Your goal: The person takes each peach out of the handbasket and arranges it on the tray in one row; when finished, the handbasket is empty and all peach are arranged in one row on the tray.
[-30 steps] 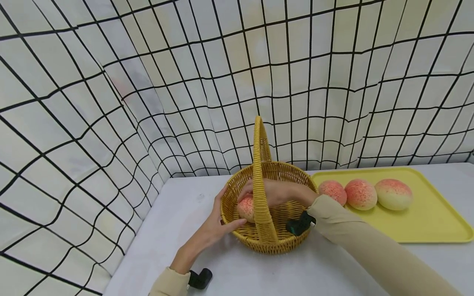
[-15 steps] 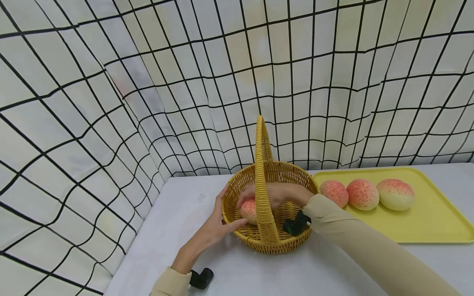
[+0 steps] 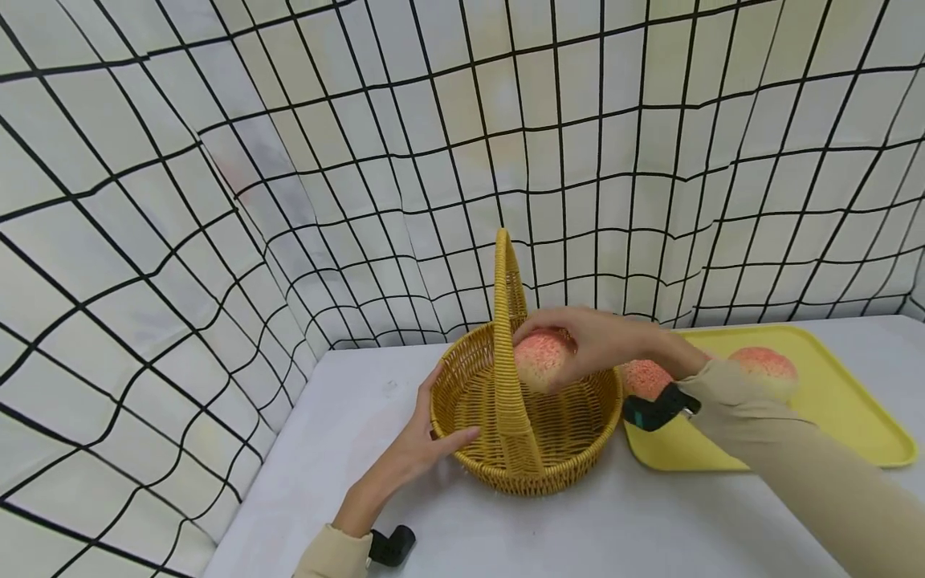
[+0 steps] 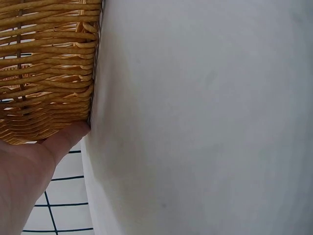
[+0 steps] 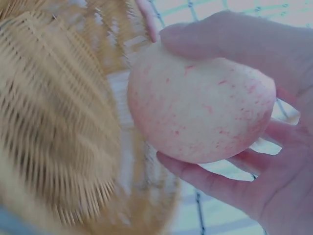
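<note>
A pink-and-cream peach [image 3: 540, 363] is in my right hand [image 3: 601, 339], raised over the right half of the golden wicker basket [image 3: 499, 475]. In the right wrist view my thumb lies on one side of the peach [image 5: 200, 107] and the fingers curl round the other. The basket's tall arched handle [image 3: 505, 337] stands just left of the peach. My left hand [image 3: 415, 441] holds the basket's left side, its thumb over the rim and its fingers along the outer wall. The left wrist view shows that hand [image 4: 29, 169] against the woven wall [image 4: 46, 73].
A yellow tray [image 3: 853, 425] lies to the basket's right. It bears a red-speckled peach [image 3: 645, 379] and a paler peach [image 3: 766, 372]; another is mostly hidden behind my right forearm. A white, black-gridded curtain [image 3: 578, 160] closes off the back and left of the white table [image 3: 390, 385].
My right hand has lifted the peach from the basket's left side, up and to the right past the handle. My left hand has stayed on the basket.
</note>
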Motion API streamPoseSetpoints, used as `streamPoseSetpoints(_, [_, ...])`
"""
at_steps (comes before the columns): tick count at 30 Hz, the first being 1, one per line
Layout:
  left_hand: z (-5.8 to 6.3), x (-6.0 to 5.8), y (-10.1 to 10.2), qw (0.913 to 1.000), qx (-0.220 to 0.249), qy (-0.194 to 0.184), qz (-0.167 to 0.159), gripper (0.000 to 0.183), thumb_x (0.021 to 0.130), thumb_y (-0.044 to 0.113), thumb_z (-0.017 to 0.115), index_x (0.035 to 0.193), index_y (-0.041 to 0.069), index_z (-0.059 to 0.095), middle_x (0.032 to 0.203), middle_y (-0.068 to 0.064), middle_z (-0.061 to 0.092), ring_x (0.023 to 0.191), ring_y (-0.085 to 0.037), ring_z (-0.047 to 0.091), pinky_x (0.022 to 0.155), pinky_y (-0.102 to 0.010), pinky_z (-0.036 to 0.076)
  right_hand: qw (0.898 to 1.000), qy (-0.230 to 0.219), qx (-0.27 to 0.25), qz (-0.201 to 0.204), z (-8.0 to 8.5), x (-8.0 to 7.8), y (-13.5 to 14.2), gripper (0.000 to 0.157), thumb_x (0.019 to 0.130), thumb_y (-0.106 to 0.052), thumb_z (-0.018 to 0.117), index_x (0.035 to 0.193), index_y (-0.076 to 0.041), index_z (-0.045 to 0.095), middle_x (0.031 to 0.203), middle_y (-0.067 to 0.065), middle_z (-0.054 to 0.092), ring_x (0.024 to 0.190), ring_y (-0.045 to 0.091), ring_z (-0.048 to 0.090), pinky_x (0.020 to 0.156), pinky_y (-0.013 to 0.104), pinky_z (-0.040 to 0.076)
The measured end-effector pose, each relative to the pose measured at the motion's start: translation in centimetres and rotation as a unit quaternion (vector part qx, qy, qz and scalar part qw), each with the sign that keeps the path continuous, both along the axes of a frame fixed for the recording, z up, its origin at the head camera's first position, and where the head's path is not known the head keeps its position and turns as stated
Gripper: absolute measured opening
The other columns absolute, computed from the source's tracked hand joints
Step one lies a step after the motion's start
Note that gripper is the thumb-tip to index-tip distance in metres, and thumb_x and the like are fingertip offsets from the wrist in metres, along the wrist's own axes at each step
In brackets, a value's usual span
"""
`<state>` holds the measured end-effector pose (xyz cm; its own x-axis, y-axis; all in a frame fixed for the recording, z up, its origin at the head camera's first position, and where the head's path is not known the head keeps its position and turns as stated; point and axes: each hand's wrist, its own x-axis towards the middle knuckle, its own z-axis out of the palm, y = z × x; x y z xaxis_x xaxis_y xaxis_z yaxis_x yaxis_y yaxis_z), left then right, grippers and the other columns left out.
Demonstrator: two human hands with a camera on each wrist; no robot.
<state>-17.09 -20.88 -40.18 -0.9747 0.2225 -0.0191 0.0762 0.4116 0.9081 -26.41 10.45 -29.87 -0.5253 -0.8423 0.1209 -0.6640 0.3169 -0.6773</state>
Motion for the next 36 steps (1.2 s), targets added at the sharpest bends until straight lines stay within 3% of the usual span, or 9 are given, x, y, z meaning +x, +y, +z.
streamPoseSetpoints(4, [0.0, 0.0, 0.0, 1.0, 0.004, 0.002, -0.002, 0.113, 0.093, 0.035, 0.08, 0.169, 0.025, -0.003, 0.171, -0.024, 0.012, 0.155, -0.046, 0.024, 0.122, -0.064, 0.024, 0.998, -0.003, -0.032, -0.048, 1.2, 0.6, 5.3, 0.059, 0.086, -0.02, 0.088, 0.139, -0.022, 0.063, 0.136, -0.002, 0.061, 0.117, 0.023, 0.061, 0.096, 0.045, 0.053])
streamPoseSetpoints(9, [-0.1, 0.2, 0.0, 1.0, 0.003, 0.005, -0.006, 0.112, 0.093, 0.035, 0.079, 0.169, 0.023, -0.003, 0.172, -0.023, 0.01, 0.155, -0.046, 0.022, 0.122, -0.064, 0.024, 0.993, 0.042, -0.03, -0.107, 1.1, 2.3, 12.5, 0.062, 0.087, -0.015, 0.087, 0.142, -0.023, 0.06, 0.135, -0.004, 0.062, 0.115, 0.013, 0.063, 0.091, 0.034, 0.056])
streamPoseSetpoints(13, [0.0, 0.3, -0.1, 1.0, -0.002, 0.003, -0.001, 0.112, 0.093, 0.036, 0.079, 0.169, 0.024, -0.002, 0.172, -0.024, 0.008, 0.156, -0.047, 0.02, 0.121, -0.066, 0.023, 0.981, 0.062, -0.014, -0.182, -0.9, 3.7, 18.0, 0.066, 0.082, -0.011, 0.091, 0.14, -0.022, 0.062, 0.132, -0.011, 0.063, 0.111, 0.004, 0.062, 0.084, 0.027, 0.056])
streamPoseSetpoints(20, [0.1, 0.2, 0.0, 1.0, 0.002, 0.0, -0.001, 0.112, 0.093, 0.035, 0.079, 0.169, 0.024, -0.003, 0.172, -0.024, 0.006, 0.155, -0.047, 0.02, 0.121, -0.067, 0.023, 0.945, 0.094, -0.015, -0.313, -5.4, 5.6, 25.8, 0.071, 0.072, -0.004, 0.095, 0.134, -0.016, 0.063, 0.125, -0.034, 0.056, 0.103, -0.012, 0.056, 0.068, 0.023, 0.056])
streamPoseSetpoints(24, [0.1, 0.1, 0.0, 1.0, 0.001, 0.0, -0.001, 0.112, 0.093, 0.035, 0.079, 0.169, 0.024, -0.003, 0.172, -0.024, 0.007, 0.156, -0.047, 0.02, 0.122, -0.065, 0.022, 0.926, 0.088, -0.015, -0.367, -6.9, 5.9, 28.7, 0.074, 0.07, -0.005, 0.097, 0.134, -0.011, 0.06, 0.119, -0.036, 0.055, 0.099, -0.016, 0.052, 0.063, 0.022, 0.054])
streamPoseSetpoints(29, [0.0, 0.1, -0.1, 1.0, 0.003, -0.001, 0.001, 0.112, 0.093, 0.034, 0.079, 0.169, 0.024, -0.003, 0.171, -0.025, 0.009, 0.156, -0.046, 0.02, 0.122, -0.064, 0.022, 0.902, 0.079, 0.024, -0.425, -8.3, 5.0, 30.7, 0.082, 0.07, -0.022, 0.1, 0.138, -0.007, 0.056, 0.11, -0.043, 0.048, 0.091, -0.02, 0.046, 0.063, 0.021, 0.055])
streamPoseSetpoints(32, [0.0, 0.0, -0.1, 1.0, 0.002, -0.001, -0.001, 0.112, 0.093, 0.034, 0.079, 0.169, 0.024, -0.003, 0.171, -0.025, 0.009, 0.155, -0.047, 0.02, 0.122, -0.064, 0.022, 0.889, 0.08, 0.049, -0.449, -8.9, 4.5, 31.3, 0.085, 0.07, -0.03, 0.1, 0.138, -0.005, 0.055, 0.107, -0.039, 0.047, 0.086, -0.017, 0.044, 0.062, 0.022, 0.054])
streamPoseSetpoints(34, [-0.1, 0.0, 0.0, 1.0, -0.002, 0.002, -0.003, 0.111, 0.094, 0.034, 0.078, 0.169, 0.024, -0.003, 0.171, -0.025, 0.009, 0.155, -0.046, 0.021, 0.122, -0.064, 0.022, 0.885, 0.079, 0.063, -0.455, -9.2, 4.3, 31.5, 0.086, 0.072, -0.032, 0.098, 0.139, -0.002, 0.053, 0.111, -0.025, 0.054, 0.089, -0.008, 0.047, 0.061, 0.022, 0.053])
streamPoseSetpoints(36, [-0.1, 0.0, 0.0, 1.0, -0.003, 0.004, -0.005, 0.111, 0.094, 0.034, 0.078, 0.169, 0.023, -0.003, 0.171, -0.024, 0.009, 0.156, -0.046, 0.021, 0.122, -0.064, 0.022, 0.885, 0.08, 0.067, -0.454, -9.4, 4.1, 31.5, 0.083, 0.073, -0.032, 0.098, 0.138, -0.002, 0.054, 0.111, -0.024, 0.054, 0.089, -0.006, 0.047, 0.06, 0.023, 0.051])
